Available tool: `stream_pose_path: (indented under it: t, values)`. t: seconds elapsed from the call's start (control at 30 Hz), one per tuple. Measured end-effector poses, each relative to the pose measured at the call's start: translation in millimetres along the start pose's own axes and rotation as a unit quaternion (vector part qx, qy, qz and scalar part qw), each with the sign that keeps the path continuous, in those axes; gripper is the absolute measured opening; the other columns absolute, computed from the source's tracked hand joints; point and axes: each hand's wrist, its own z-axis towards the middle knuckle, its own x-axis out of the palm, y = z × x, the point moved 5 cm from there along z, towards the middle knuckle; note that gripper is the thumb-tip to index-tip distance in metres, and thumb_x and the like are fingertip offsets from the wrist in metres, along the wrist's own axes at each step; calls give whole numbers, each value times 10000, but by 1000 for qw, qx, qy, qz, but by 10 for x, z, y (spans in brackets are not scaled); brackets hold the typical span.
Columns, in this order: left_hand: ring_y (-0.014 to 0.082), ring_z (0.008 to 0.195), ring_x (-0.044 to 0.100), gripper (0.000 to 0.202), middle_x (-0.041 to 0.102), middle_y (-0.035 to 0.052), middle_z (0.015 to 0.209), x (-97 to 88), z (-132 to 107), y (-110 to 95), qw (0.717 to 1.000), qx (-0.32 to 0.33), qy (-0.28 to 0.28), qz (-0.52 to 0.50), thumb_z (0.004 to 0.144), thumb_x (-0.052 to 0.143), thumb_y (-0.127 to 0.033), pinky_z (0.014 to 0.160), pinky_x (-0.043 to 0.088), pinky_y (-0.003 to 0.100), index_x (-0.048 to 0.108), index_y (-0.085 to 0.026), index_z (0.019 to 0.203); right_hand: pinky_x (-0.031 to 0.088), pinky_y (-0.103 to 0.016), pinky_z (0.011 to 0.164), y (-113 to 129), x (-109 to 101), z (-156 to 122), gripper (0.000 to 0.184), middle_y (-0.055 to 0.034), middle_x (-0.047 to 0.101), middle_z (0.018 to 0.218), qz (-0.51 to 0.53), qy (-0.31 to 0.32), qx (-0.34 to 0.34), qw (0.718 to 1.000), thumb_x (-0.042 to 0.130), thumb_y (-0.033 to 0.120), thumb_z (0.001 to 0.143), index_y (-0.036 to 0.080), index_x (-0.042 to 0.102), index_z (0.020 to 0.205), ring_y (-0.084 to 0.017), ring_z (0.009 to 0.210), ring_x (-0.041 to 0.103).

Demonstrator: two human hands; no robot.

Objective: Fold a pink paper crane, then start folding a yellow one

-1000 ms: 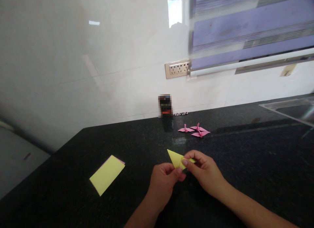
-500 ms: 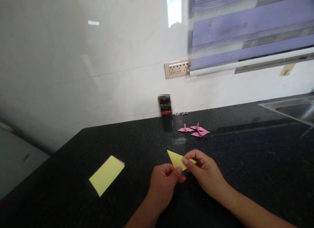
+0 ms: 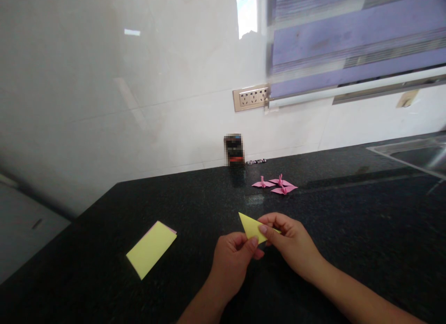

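Note:
A small yellow folded paper triangle [image 3: 249, 224] is held just above the black stone counter [image 3: 348, 231]. My left hand [image 3: 232, 263] pinches its lower edge between thumb and fingers. My right hand [image 3: 291, 243] pinches its right side, fingers curled over the paper. One corner of the triangle points up and to the left. Part of the paper is hidden behind my fingers.
A stack of yellow paper sheets [image 3: 151, 249] with a pink one beneath lies to the left. Three pink paper cranes [image 3: 275, 184] sit farther back, near a small dark container [image 3: 234, 150] at the wall. A sink rim [image 3: 411, 152] shows at far right.
Almost nothing has changed; both hands keep their pinch on the yellow triangle and have shifted very slightly.

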Motion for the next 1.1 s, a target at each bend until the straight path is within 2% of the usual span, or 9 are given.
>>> stream_pose_path:
  t: [0.2,0.4,0.57,0.9,1.1]
  values:
    - [170,581,570,363,659,70,612,12,-5,-24,1000,4,-2,-4,740,484,-437,575,399,256,642,-128,632,403,-215,493,12,-1,7,196,4,546,601,-40,15,-4,999,474,300,775,159,586,698,-107,523,479]
    - [162,575,577,399,650,72,598,30,9,-20,996,-29,-12,-85,767,433,-449,574,414,252,626,-108,689,382,-215,498,40,-54,2,207,13,527,575,-75,-2,-23,997,471,308,772,166,586,676,-115,531,468]
    - [149,549,562,301,655,71,596,19,10,-6,999,-23,7,-45,700,553,-405,541,393,233,623,-115,657,375,-217,507,53,-79,-2,195,12,516,582,-96,-14,-31,995,469,291,773,164,577,672,-117,546,461]
    - [142,520,547,281,660,67,587,34,-19,-57,999,-18,32,-36,692,561,-385,510,357,223,645,-123,636,388,-225,526,83,-70,-7,184,2,541,605,-98,-10,-36,994,472,281,776,167,578,677,-126,571,481]
    - [108,456,470,283,632,49,533,22,-44,-104,999,6,26,-19,715,539,-353,467,312,214,638,-130,573,383,-226,526,87,-65,-18,178,3,538,609,-91,-5,-36,995,481,277,774,162,579,680,-125,576,481]
